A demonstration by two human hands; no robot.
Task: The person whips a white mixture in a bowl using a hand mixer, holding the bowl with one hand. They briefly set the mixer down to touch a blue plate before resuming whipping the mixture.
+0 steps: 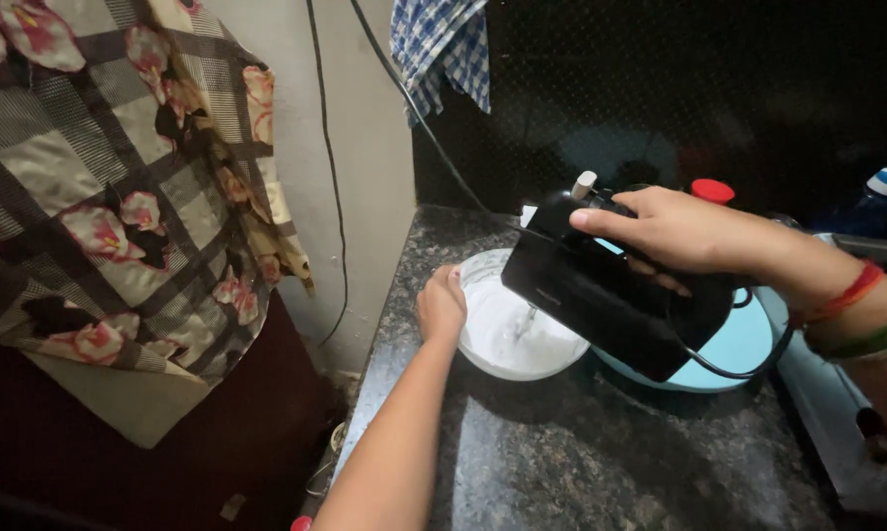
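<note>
A floral checked cloth (119, 197) hangs at the far left, beside a pale wall with a black cord (330, 177) running down it. On the speckled dark stone counter (581, 462), the left hand (441, 305) is curled closed around the near rim of a clear bowl (483, 270), steadying it. Inside is a white mixture (551, 349) (already smooth and pale, though how thick it is cannot be told). The beaters (524, 323) dip into it from a black electric hand mixer (600, 290), which the right hand (679, 231) grips firmly from above, thumb stretched forward along the top. Judging by the look of it, whipping is well under way but not finished. Behind sit a light blue plate (748, 344), a red-capped container (713, 190) and a blue-capped bottle (881, 197).
</note>
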